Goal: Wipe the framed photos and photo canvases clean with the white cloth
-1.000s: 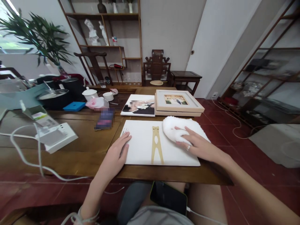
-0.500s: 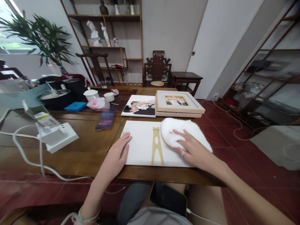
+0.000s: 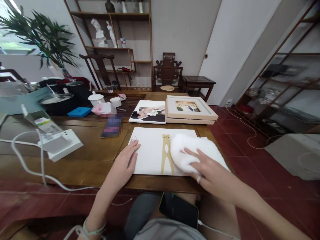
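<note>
A white rectangular panel lies flat at the table's near edge. Down its middle runs a tan, two-legged stand piece, like an easel leg on a picture frame's back. My left hand rests on the panel's left edge, fingers stretched out flat. A white fluffy cloth covers much of the panel's right side. My right hand, with a ring on one finger, presses into that cloth and grips it. Part of the cloth hangs past the panel's right side.
Behind the panel lie a portrait print and stacked framed photos. To the left are an opened white box, a white cable, a blue box, a lidded cup and a black pot. A phone lies on my lap.
My right hand and the cloth have slid toward me, baring the panel's upper right part. My left hand stays in place on the panel's left edge.
</note>
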`<state>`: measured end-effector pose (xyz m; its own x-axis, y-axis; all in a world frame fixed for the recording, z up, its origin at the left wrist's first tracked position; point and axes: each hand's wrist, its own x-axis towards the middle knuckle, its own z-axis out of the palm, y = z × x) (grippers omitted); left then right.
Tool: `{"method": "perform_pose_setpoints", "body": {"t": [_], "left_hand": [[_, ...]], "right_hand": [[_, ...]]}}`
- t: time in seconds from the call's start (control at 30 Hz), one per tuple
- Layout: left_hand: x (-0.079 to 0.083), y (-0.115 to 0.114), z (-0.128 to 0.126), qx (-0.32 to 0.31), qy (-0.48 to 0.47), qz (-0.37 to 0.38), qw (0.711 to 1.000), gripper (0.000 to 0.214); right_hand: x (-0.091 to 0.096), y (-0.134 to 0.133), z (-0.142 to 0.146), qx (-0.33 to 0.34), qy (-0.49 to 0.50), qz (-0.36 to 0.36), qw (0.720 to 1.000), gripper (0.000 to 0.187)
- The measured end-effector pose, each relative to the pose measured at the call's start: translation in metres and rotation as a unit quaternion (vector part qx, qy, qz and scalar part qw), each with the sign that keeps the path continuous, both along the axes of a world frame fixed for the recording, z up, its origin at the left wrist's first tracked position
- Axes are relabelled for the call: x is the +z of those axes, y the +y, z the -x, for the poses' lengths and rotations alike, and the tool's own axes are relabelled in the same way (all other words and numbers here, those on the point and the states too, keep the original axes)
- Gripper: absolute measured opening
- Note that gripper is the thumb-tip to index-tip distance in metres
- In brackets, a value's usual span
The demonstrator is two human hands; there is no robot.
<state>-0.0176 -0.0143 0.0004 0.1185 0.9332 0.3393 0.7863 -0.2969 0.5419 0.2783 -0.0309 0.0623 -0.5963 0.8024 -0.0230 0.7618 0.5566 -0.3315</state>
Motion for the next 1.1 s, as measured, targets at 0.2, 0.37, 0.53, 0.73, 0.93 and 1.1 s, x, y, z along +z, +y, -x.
{"method": "perform_pose_setpoints", "body": {"t": [0.2, 0.37, 0.53, 0.73, 0.93, 1.1], "left_hand": [[-0.001, 0.001, 0.002, -0.004, -0.004, -0.002, 1.0, 0.041], [-0.002, 0.001, 0.002, -0.004, -0.006, -0.005, 1.0, 0.041], [-0.002, 0.0, 0.002, -0.003, -0.006, 0.001, 1.0, 0.04], [-0.001, 0.001, 0.001, -0.001, -0.009, 0.0, 1.0, 0.04], [-0.002, 0.0, 0.001, 0.0, -0.006, -0.006, 1.0, 0.04], [-0.002, -0.001, 0.001, 0.001, -0.004, -0.002, 1.0, 0.041]], "right_hand": [[-0.02, 0.068, 0.005, -0.003, -0.011, -0.079, 0.997, 0.037], [-0.026, 0.087, 0.011, -0.011, -0.01, -0.103, 0.995, 0.035], [-0.009, 0.037, 0.025, -0.001, -0.059, -0.056, 0.997, 0.032], [0.013, -0.029, 0.027, 0.047, -0.123, 0.079, 0.988, 0.027], [0.019, -0.008, 0.012, 0.026, -0.051, 0.046, 0.997, 0.03], [-0.002, 0.041, 0.023, 0.013, -0.023, -0.016, 1.0, 0.033]]}}
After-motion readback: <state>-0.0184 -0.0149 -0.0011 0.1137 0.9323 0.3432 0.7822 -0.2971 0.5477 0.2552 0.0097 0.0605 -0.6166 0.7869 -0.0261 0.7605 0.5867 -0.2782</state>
